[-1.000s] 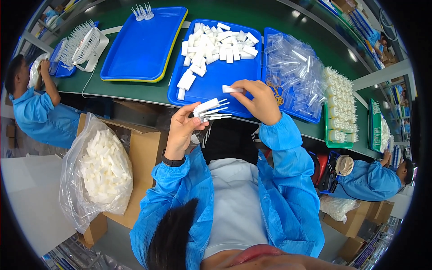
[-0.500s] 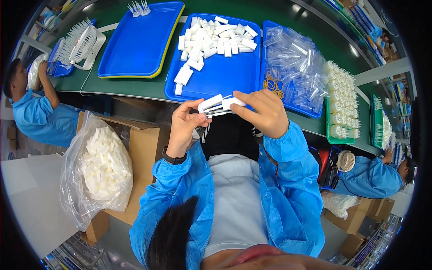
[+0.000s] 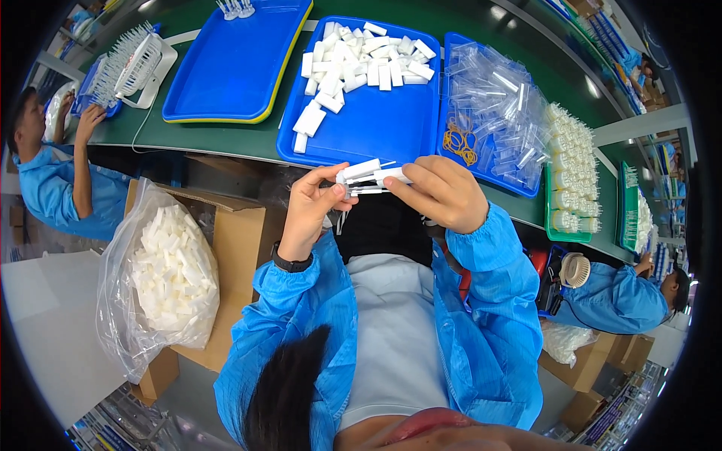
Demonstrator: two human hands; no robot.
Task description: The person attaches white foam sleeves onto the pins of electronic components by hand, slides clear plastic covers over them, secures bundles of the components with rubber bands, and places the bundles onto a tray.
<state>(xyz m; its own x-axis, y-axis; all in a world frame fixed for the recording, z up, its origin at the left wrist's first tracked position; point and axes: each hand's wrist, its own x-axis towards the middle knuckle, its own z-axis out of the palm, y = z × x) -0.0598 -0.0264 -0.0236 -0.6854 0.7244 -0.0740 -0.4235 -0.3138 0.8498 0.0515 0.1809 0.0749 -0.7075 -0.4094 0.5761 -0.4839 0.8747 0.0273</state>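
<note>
- Hands meet close to the chest, so the small parts sit right under the eyes.
- Left hand (image 3: 312, 207) pinches a bunch of white sticks (image 3: 363, 179), its grip closed on them to keep them together.
- Right hand (image 3: 440, 192) grips one end of the bunch with its fingertips.
- More white pieces (image 3: 353, 64) lie on the blue tray (image 3: 376, 128) on the bench (image 3: 173, 135), easy to reach.

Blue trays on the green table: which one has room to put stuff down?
The far-left blue tray is nearly bare, with only a few small white pieces at its top edge. The middle tray is free in its lower half, below the white blocks. The right tray is crowded with clear tubes.
</note>
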